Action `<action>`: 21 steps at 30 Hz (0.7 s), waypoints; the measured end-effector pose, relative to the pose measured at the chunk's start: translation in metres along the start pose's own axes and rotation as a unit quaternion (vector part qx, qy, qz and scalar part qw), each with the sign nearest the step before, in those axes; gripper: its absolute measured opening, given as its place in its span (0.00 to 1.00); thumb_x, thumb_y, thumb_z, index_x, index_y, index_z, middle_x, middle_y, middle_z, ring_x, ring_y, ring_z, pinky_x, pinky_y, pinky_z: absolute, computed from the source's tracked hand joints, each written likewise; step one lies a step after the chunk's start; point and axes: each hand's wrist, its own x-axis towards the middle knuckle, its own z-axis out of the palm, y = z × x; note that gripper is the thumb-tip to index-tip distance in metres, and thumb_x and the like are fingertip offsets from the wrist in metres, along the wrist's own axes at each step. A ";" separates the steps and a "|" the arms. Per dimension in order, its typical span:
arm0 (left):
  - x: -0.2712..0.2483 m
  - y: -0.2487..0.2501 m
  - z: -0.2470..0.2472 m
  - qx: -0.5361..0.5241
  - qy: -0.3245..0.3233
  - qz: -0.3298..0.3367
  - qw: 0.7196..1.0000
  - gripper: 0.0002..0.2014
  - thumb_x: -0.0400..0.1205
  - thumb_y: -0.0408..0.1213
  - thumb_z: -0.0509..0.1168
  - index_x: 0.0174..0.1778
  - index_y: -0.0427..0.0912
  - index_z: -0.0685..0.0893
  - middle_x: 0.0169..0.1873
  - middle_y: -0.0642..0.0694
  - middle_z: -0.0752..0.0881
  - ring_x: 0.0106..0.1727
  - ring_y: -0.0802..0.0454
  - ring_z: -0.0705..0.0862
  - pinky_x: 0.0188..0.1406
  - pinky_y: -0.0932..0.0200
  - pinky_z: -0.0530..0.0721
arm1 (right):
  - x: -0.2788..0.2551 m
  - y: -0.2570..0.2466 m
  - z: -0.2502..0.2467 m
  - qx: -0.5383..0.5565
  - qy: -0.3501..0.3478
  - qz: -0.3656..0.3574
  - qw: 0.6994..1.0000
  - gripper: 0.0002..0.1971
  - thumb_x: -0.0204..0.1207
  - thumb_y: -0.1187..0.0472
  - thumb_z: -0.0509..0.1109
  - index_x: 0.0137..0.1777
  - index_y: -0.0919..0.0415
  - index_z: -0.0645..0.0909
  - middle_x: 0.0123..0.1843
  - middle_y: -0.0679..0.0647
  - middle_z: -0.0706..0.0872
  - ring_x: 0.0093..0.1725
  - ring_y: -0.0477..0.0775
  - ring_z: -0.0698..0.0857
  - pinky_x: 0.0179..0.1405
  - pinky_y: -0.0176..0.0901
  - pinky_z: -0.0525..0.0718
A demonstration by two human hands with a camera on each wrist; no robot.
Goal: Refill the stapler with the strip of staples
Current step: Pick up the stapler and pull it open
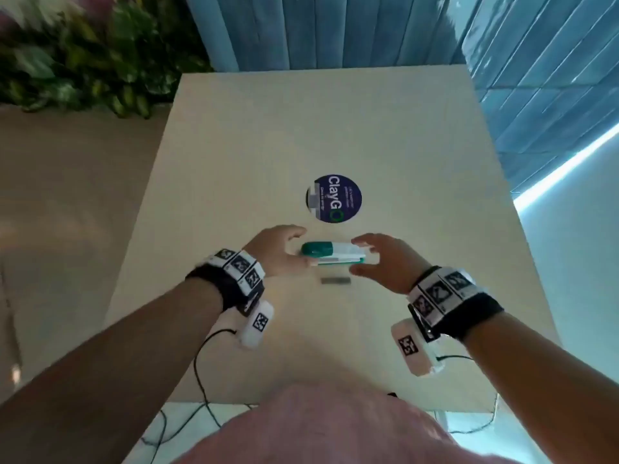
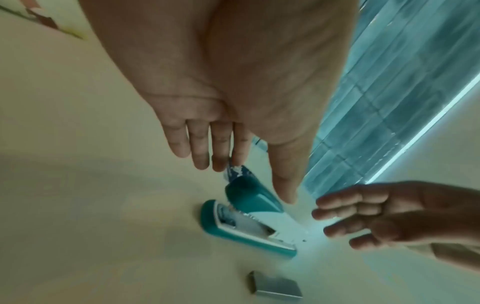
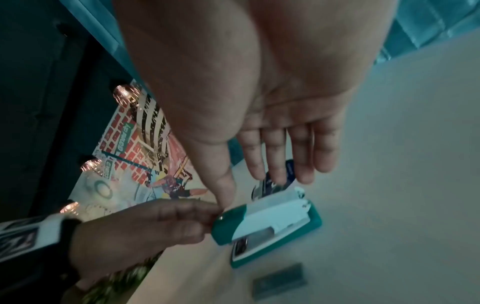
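On the pale wooden table (image 1: 234, 145) lies a small teal-and-white plastic stapler (image 1: 331, 253), lengthwise across in front of the person, its rounded teal hinge end toward their left and its nose toward their right. Just nearer to them, apart from the stapler and untouched, lies the short grey metal strip of staples (image 1: 336, 280). Both hands have the stapler between them: the left hand (image 1: 279, 251) is at the teal hinge end, fingers fairly straight and spread, and from the right wrist view its fingertips (image 3: 207, 214) seem to be right up against that end, though I cannot say for certain they touch. The right hand (image 1: 385, 259) is cupped wide round the nose end, fingers loose and apart, holding nothing. From the left wrist view the white top looks slightly lifted off the teal base, but the blur leaves it unclear whether the magazine is open. I would judge this the very start: the stapler is only being reached for and steadied, and nothing is loaded. The next move, I think, calls for one hand to pin the base while the other swings the top back on its hinge, so the channel is bared. Only then is the strip worth picking up, gently, since such strips snap.
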 end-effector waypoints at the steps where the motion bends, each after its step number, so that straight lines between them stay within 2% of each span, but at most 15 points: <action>1: 0.006 0.000 0.002 0.001 -0.008 -0.005 1.000 0.39 0.68 0.52 0.75 0.73 0.45 0.69 0.73 0.46 0.75 0.72 0.50 0.75 0.71 0.58 0.69 | 0.009 -0.003 0.004 -0.011 0.003 -0.005 1.000 0.27 0.71 0.55 0.74 0.69 0.55 0.73 0.69 0.57 0.80 0.65 0.57 0.79 0.68 0.48 0.74; 4: 0.017 0.000 0.004 0.043 -0.006 0.001 0.999 0.43 0.60 0.55 0.77 0.70 0.44 0.72 0.66 0.42 0.79 0.67 0.46 0.78 0.68 0.54 0.73 | 0.028 -0.016 0.009 -0.054 -0.003 -0.014 0.998 0.27 0.72 0.55 0.72 0.71 0.53 0.71 0.72 0.56 0.77 0.70 0.57 0.75 0.70 0.49 0.71; 6: 0.021 -0.003 0.009 0.075 0.002 0.017 0.997 0.42 0.57 0.56 0.76 0.67 0.44 0.76 0.60 0.40 0.80 0.62 0.44 0.78 0.65 0.50 0.75 | 0.039 -0.020 0.015 -0.072 -0.013 -0.017 0.997 0.26 0.72 0.55 0.71 0.70 0.53 0.71 0.73 0.54 0.76 0.71 0.55 0.74 0.70 0.48 0.70; 9: 0.025 -0.008 0.011 0.086 0.018 0.037 0.995 0.33 0.59 0.48 0.79 0.60 0.43 0.81 0.56 0.40 0.80 0.58 0.43 0.79 0.61 0.49 0.78 | 0.050 -0.026 0.019 -0.089 -0.023 -0.033 0.995 0.25 0.71 0.58 0.72 0.69 0.54 0.73 0.71 0.53 0.78 0.69 0.54 0.76 0.68 0.46 0.73; 12: 0.024 -0.002 0.008 0.085 0.020 0.050 0.995 0.20 0.63 0.40 0.77 0.50 0.40 0.86 0.50 0.37 0.84 0.50 0.40 0.83 0.52 0.50 0.82 | 0.059 -0.032 0.023 -0.112 -0.038 -0.045 0.992 0.23 0.71 0.61 0.71 0.68 0.57 0.75 0.68 0.54 0.80 0.67 0.55 0.78 0.66 0.47 0.75; 13: 0.024 0.001 0.008 0.094 0.014 0.057 0.994 0.15 0.64 0.38 0.76 0.46 0.38 0.87 0.47 0.35 0.85 0.46 0.37 0.84 0.49 0.48 0.84 | 0.062 -0.033 0.025 -0.119 -0.042 -0.049 0.991 0.22 0.71 0.61 0.70 0.66 0.57 0.76 0.65 0.55 0.82 0.64 0.56 0.80 0.64 0.48 0.77; 15: 0.023 0.005 0.008 0.101 0.009 0.051 0.994 0.09 0.66 0.37 0.73 0.39 0.37 0.87 0.42 0.33 0.84 0.41 0.35 0.84 0.45 0.43 0.85 | 0.066 -0.037 0.029 -0.137 -0.044 -0.057 0.988 0.17 0.69 0.61 0.67 0.60 0.57 0.80 0.57 0.56 0.86 0.55 0.57 0.83 0.52 0.46 0.81; 17: 0.024 0.003 0.010 0.096 0.017 0.043 0.994 0.09 0.66 0.36 0.71 0.35 0.34 0.85 0.40 0.34 0.84 0.38 0.35 0.83 0.43 0.41 0.85 | 0.070 -0.038 0.033 -0.149 -0.046 -0.062 0.986 0.15 0.68 0.61 0.66 0.55 0.56 0.82 0.51 0.56 0.86 0.47 0.56 0.83 0.43 0.44 0.78; 19: 0.025 0.002 0.010 0.091 0.017 0.042 0.995 0.09 0.66 0.37 0.71 0.35 0.34 0.84 0.40 0.35 0.83 0.38 0.36 0.83 0.43 0.41 0.85 | 0.070 -0.038 0.034 -0.157 -0.044 -0.067 0.984 0.14 0.67 0.61 0.67 0.54 0.56 0.82 0.50 0.56 0.85 0.45 0.54 0.81 0.41 0.43 0.76; 21: 0.025 0.005 0.008 0.090 0.013 0.041 0.995 0.09 0.66 0.37 0.71 0.34 0.34 0.84 0.40 0.36 0.83 0.38 0.36 0.83 0.43 0.41 0.85 | 0.070 -0.038 0.033 -0.164 -0.040 -0.074 0.983 0.15 0.68 0.61 0.69 0.56 0.57 0.82 0.51 0.56 0.85 0.47 0.56 0.82 0.42 0.43 0.78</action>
